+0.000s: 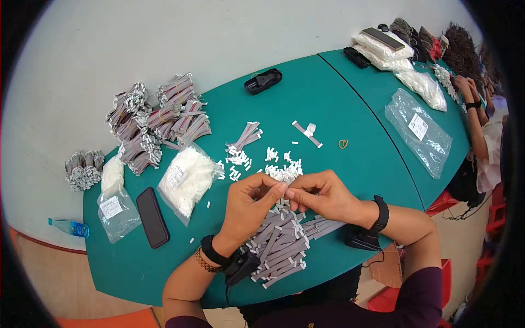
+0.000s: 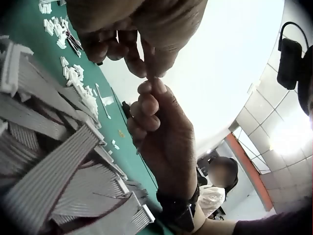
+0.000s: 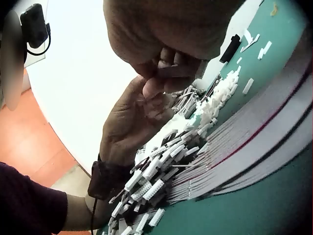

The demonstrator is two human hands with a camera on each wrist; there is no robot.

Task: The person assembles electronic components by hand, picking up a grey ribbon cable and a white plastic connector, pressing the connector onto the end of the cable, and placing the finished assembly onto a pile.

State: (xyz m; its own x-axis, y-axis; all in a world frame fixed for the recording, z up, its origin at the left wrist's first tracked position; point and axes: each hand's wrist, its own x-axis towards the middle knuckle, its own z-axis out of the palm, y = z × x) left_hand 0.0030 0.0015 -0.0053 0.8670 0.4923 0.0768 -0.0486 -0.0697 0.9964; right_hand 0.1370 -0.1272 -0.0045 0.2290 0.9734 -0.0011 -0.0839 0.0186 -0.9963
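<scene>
Over the pile of small white connector pieces (image 1: 284,171), my left hand (image 1: 247,201) and right hand (image 1: 332,198) meet fingertip to fingertip. Thumb and forefinger of each hand pinch at one spot, where a small whitish piece is mostly hidden; I cannot tell its exact kind. Below the hands lies a heap of flat grey ribbon cables (image 1: 280,249) with white end connectors. In the left wrist view, the right hand (image 2: 168,139) has its fingers curled in behind the thumb. The right wrist view shows the left hand (image 3: 122,129) beyond the connector ends.
Bundled ribbon cables (image 1: 164,117) are stacked at the back left. Near them are a bag of white pieces (image 1: 188,177), a phone (image 1: 153,217) and a water bottle (image 1: 69,227). A black case (image 1: 263,81), rubber bands (image 1: 343,144) and a clear bag (image 1: 420,131) lie farther off. Another person's arm (image 1: 477,123) is at right.
</scene>
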